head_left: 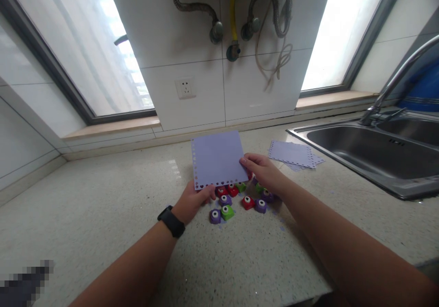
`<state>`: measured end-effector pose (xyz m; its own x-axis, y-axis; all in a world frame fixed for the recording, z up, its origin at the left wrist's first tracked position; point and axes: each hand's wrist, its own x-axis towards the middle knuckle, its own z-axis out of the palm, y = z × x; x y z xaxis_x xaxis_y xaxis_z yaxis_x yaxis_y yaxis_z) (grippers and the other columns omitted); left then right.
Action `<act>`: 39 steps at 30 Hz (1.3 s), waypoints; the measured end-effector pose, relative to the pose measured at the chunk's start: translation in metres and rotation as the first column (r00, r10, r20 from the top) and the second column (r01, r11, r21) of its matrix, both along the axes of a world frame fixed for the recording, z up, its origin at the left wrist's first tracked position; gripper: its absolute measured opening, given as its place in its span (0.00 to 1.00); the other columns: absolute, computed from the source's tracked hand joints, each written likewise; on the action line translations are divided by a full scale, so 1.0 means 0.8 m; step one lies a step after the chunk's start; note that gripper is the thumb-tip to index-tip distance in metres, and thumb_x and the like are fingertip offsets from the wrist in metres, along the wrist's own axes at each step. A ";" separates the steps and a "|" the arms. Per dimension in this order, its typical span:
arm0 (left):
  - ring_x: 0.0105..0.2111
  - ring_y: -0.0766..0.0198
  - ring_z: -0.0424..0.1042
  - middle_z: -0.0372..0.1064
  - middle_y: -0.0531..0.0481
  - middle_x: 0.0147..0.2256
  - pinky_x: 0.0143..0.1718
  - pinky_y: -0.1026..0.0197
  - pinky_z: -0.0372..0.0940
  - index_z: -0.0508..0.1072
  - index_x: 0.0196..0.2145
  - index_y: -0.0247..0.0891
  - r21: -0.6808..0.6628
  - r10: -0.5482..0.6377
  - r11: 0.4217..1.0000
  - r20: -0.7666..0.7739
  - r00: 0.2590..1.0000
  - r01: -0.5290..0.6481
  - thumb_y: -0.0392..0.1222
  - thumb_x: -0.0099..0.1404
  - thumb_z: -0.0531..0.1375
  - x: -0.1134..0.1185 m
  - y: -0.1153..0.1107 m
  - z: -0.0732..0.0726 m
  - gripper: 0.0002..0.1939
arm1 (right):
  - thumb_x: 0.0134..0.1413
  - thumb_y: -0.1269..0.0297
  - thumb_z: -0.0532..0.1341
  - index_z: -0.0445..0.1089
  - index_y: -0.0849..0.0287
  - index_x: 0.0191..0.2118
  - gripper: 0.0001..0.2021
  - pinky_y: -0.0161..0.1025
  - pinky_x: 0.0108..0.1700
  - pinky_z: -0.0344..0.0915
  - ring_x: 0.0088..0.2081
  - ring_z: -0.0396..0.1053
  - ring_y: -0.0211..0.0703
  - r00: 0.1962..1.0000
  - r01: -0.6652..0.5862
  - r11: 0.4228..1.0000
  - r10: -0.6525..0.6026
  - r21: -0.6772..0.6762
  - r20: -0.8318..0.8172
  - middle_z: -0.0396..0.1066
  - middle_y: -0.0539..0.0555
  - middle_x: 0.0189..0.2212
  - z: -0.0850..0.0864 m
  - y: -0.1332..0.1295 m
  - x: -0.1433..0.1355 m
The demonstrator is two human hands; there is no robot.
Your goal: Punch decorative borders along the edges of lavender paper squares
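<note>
A light purple sheet of paper (217, 158) is held tilted up over the counter. Small punched shapes, hearts and stars among them, line its left and bottom edges. My right hand (264, 172) pinches the sheet's right edge, thumb on the front. At the lower left corner, my left hand (194, 201) grips the sheet, its fingers partly hidden behind the paper. Below lie several craft punches, among them a green one (227, 212), a purple one (215, 216) and a red one (248, 202). The sheet covers part of the group.
More purple sheets with punched edges (291, 153) lie at the right, near the steel sink (343, 147) and its faucet (394, 73). Purple paper scraps (282, 228) dot the counter (103, 206). Hoses and valves (233, 51) hang on the tiled wall behind.
</note>
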<state>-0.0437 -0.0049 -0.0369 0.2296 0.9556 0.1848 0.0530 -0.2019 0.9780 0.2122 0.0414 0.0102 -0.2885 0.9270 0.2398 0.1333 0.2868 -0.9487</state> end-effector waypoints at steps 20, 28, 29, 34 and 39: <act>0.28 0.57 0.71 0.73 0.47 0.25 0.38 0.54 0.68 0.76 0.23 0.41 0.109 0.102 0.990 -0.144 0.984 -0.087 0.54 0.70 0.60 0.017 -0.015 0.018 0.21 | 0.57 0.40 0.64 0.70 0.55 0.29 0.22 0.39 0.28 0.54 0.25 0.56 0.40 0.994 0.055 0.999 -0.054 0.004 -0.098 0.58 0.46 0.22 -0.007 0.002 -0.010; 0.29 0.56 0.72 0.76 0.46 0.28 0.37 0.55 0.68 0.79 0.26 0.40 0.022 0.076 0.997 -0.179 0.981 -0.073 0.55 0.67 0.64 0.022 -0.019 0.017 0.18 | 0.61 0.45 0.63 0.68 0.54 0.27 0.19 0.42 0.30 0.56 0.27 0.58 0.41 0.999 -0.049 0.996 0.049 0.074 -0.008 0.60 0.48 0.23 -0.007 -0.004 -0.013; 0.28 0.58 0.71 0.75 0.47 0.27 0.36 0.56 0.67 0.80 0.28 0.40 0.031 0.093 0.996 -0.187 0.978 -0.089 0.55 0.67 0.64 0.022 -0.018 0.017 0.17 | 0.62 0.46 0.62 0.67 0.54 0.27 0.19 0.42 0.30 0.56 0.27 0.58 0.41 0.998 -0.059 0.994 0.058 0.088 0.014 0.60 0.48 0.23 -0.007 -0.004 -0.013; 0.24 0.63 0.62 0.66 0.52 0.24 0.29 0.60 0.61 0.81 0.29 0.38 0.032 0.219 0.976 -0.128 0.967 -0.217 0.57 0.68 0.63 0.017 -0.008 0.013 0.20 | 0.67 0.51 0.58 0.71 0.54 0.30 0.16 0.44 0.34 0.60 0.30 0.64 0.44 0.988 -0.083 0.982 0.060 0.167 0.143 0.68 0.51 0.26 0.000 -0.005 -0.005; 0.22 0.67 0.56 0.59 0.55 0.22 0.23 0.63 0.53 0.84 0.33 0.36 -0.066 0.257 0.964 -0.013 0.966 -0.258 0.63 0.68 0.62 0.011 0.002 0.005 0.25 | 0.64 0.55 0.63 0.79 0.53 0.32 0.12 0.45 0.36 0.62 0.31 0.69 0.47 0.883 -0.180 0.927 0.004 0.330 0.469 0.75 0.54 0.28 0.014 -0.004 0.016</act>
<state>-0.0347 -0.0033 -0.0327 -0.0251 0.9927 0.1179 0.0990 -0.1149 0.9884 0.2249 0.0381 0.0212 -0.5253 0.7678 0.3668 0.4774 0.6227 -0.6200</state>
